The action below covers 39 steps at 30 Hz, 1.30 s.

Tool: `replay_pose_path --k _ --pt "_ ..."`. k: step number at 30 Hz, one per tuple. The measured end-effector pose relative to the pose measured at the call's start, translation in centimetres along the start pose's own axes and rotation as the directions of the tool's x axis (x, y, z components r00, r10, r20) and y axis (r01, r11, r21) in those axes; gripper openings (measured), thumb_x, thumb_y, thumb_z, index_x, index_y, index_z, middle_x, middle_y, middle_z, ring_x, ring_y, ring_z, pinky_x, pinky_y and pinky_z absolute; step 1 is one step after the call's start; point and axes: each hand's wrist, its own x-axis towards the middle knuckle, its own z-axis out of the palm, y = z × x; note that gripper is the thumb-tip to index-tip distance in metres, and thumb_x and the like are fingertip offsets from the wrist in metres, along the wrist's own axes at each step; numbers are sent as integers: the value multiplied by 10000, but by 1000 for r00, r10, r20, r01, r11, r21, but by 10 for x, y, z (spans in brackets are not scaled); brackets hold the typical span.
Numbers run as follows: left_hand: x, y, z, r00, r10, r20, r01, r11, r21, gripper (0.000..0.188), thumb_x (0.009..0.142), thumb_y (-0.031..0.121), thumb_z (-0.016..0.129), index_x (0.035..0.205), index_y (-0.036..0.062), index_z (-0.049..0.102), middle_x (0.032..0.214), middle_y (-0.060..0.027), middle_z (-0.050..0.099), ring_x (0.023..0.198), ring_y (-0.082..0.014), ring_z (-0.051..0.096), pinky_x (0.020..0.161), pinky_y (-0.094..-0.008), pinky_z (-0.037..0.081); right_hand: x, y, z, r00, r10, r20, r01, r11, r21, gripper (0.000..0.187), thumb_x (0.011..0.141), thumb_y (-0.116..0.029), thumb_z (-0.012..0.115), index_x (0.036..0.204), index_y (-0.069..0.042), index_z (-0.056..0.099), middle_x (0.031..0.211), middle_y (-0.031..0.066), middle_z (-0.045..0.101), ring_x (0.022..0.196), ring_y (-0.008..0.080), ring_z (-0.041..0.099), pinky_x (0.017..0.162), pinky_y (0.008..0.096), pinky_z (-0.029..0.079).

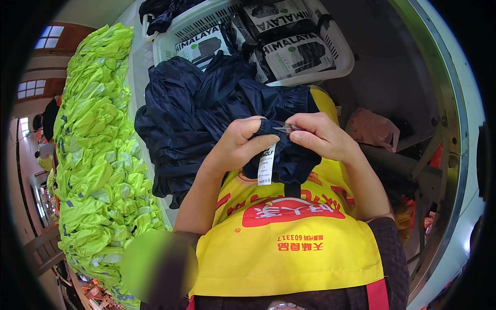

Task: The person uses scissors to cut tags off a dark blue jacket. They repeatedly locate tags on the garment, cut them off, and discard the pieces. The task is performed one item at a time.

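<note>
A navy garment [191, 98] of thin, shiny fabric lies bunched on the table and over my lap. My left hand [242, 142] is closed, pinching its gathered elastic edge between thumb and fingers. From that edge hangs a white label [266, 166] with dark print. Closed in my right hand [323, 137] is a pair of small metal thread snips [283, 128]. Their pointed blades reach to the pinched fabric by my left fingertips. My right fingers cover most of the snips, so whether the blades are parted cannot be made out.
A long heap of neon-yellow garments [98, 155] runs down the left side. At the back, a white plastic basket [342, 62] holds several bagged dark garments [294, 54]. A yellow apron [289, 258] covers my lap. A metal frame [444, 134] curves along the right.
</note>
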Motion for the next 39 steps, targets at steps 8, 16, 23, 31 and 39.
replay_pose_path --k 8,16,23,31,39 --pt "0 0 1 998 -27 52 25 999 35 116 811 57 619 884 -29 595 692 -74 545 610 -168 515 547 -276 401 6 5 3 996 -90 -16 88 987 -133 299 898 -287 505 844 -6 591 668 113 540 604 213 538 564 298 419" --pt "0 -8 -3 991 -16 133 -2 991 133 132 798 66 622 860 -45 589 689 -112 541 607 -224 500 544 -303 387 -1 8 3 995 43 -95 -29 989 145 286 890 -273 504 828 -7 588 669 92 546 613 181 539 567 288 416" --pt "2 -5 2 994 30 109 -36 998 58 149 791 81 634 856 -44 589 691 -118 534 607 -227 497 542 -306 384 10 -4 8 997 -72 -25 64 967 -246 333 884 -318 531 741 -18 564 660 136 557 577 283 539 526 332 413" --pt "2 -9 -5 975 -30 222 -5 988 154 165 791 81 629 901 -36 590 725 -101 569 648 -218 545 585 -294 422 18 0 16 947 78 -311 -12 978 209 218 865 -229 542 849 -19 599 734 -6 527 679 95 488 622 230 394" --pt "4 -6 13 1000 -16 20 16 1000 9 151 799 73 611 916 -21 600 787 -87 606 701 -158 567 651 -282 451 19 -3 35 831 -348 -434 151 892 -426 216 766 -190 703 831 -8 609 682 62 547 614 126 513 559 263 407"
